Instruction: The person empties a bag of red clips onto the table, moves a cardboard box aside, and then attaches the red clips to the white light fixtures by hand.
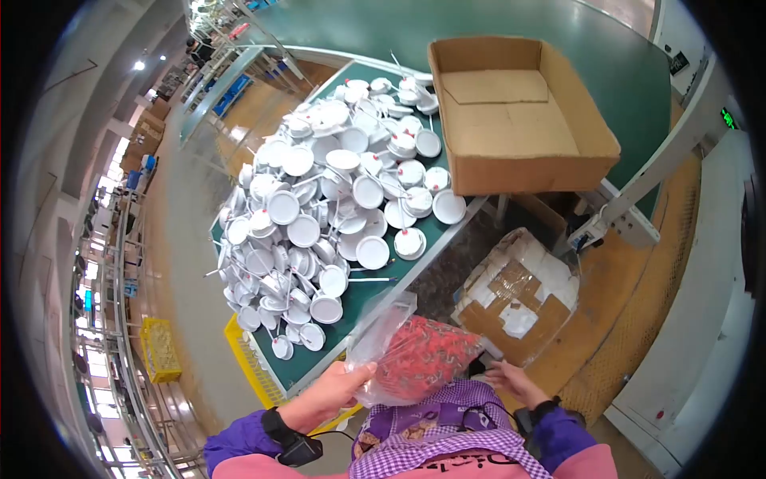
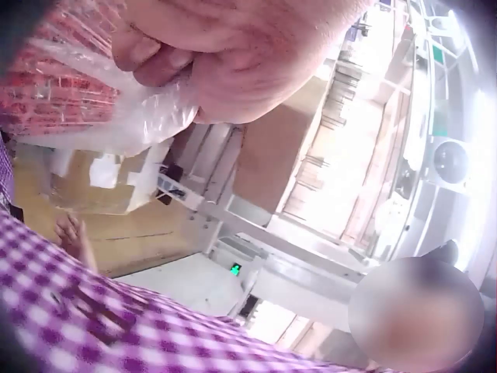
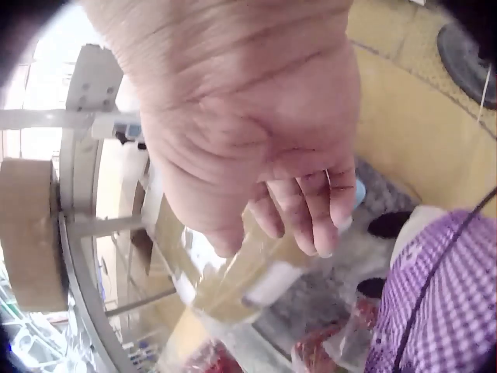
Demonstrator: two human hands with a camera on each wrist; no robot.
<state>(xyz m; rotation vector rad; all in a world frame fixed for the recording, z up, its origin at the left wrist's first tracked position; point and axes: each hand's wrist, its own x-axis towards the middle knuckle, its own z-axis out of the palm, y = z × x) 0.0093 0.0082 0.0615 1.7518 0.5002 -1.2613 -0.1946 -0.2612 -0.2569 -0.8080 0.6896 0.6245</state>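
Note:
A clear plastic bag full of small red pieces hangs in front of the apron, and the left hand grips its gathered plastic on the left side. In the left wrist view, curled fingers of the left hand hold the crumpled plastic, with the red contents of the bag beside them. To the right of the bag, the right hand is held apart from it with relaxed fingers. The right wrist view shows the right hand with loosely bent fingers and nothing in them.
Many white round parts with wires are heaped on the green table. An open cardboard box stands at its right end. Below is a taped carton on the floor; yellow crates are at the left.

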